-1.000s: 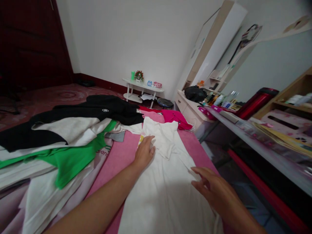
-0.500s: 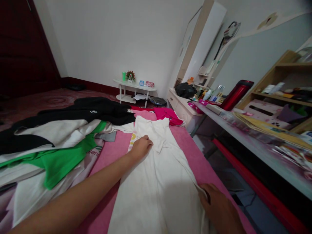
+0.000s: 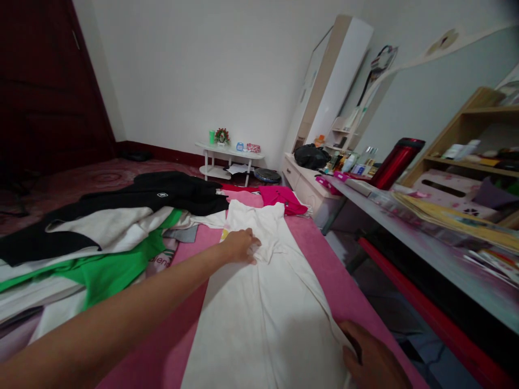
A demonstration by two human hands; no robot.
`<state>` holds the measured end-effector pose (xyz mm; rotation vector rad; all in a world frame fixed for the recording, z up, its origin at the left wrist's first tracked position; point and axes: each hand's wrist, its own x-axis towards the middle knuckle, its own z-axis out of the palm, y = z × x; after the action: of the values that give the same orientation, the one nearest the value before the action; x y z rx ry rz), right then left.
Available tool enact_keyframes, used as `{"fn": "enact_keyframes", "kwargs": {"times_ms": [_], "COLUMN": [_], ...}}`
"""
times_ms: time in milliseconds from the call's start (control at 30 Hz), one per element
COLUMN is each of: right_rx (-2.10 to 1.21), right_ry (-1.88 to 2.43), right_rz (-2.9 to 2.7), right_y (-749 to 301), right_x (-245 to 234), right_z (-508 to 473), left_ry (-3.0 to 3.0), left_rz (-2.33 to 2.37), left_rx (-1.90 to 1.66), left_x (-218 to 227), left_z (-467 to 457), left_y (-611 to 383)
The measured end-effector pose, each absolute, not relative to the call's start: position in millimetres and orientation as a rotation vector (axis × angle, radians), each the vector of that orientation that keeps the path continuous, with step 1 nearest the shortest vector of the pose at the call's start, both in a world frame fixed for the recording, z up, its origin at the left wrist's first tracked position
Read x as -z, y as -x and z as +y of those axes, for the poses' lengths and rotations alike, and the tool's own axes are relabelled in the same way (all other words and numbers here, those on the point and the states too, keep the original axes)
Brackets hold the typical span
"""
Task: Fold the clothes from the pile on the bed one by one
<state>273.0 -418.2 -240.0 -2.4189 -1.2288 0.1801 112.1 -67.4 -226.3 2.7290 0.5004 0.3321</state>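
A white garment (image 3: 263, 302) lies stretched lengthwise on the pink bedcover (image 3: 190, 259). My left hand (image 3: 240, 246) reaches far forward and its fingers are closed on a fold of the white cloth near the garment's upper part. My right hand (image 3: 371, 359) is at the bottom right, fingers curled round the garment's near right edge. Both arms are bare.
A heap of black (image 3: 170, 189), white and green (image 3: 105, 270) clothes lies on the left of the bed, a magenta garment (image 3: 281, 197) at the far end. A cluttered grey desk (image 3: 425, 243) with a red flask (image 3: 395, 162) runs along the right. A small white table (image 3: 229, 156) stands by the wall.
My left hand went from flat on the cloth to pinching it. My right hand dropped back and closed on the garment's right edge. The garment lies straighter.
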Motion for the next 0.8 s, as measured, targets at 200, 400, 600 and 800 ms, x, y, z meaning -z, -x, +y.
{"fn": "enact_keyframes", "kwargs": {"times_ms": [200, 400, 600, 800], "right_rx": [-0.410, -0.759, -0.721, -0.631], "right_ry": [2.203, 1.925, 1.935, 1.983], "right_rz": [-1.138, -1.036, -1.221, -1.460], "right_y": [-266.0, -239.8, -199.0, -185.8], "right_x": [218.5, 182.1, 193.4, 201.0], "right_z": [-409.9, -388.8, -362.9, -372.6], "left_ry": [-2.613, -2.378, -2.354, -2.444], "left_rz": [0.634, 0.851, 0.865, 0.929], "left_rx": [-0.561, -0.931, -1.059, -0.904], "left_x": [230.6, 190.4, 173.3, 216.4], "left_z": [-69.2, -36.0, -9.6, -9.0], "left_y": [-122.7, -133.7, -126.5, -96.1]}}
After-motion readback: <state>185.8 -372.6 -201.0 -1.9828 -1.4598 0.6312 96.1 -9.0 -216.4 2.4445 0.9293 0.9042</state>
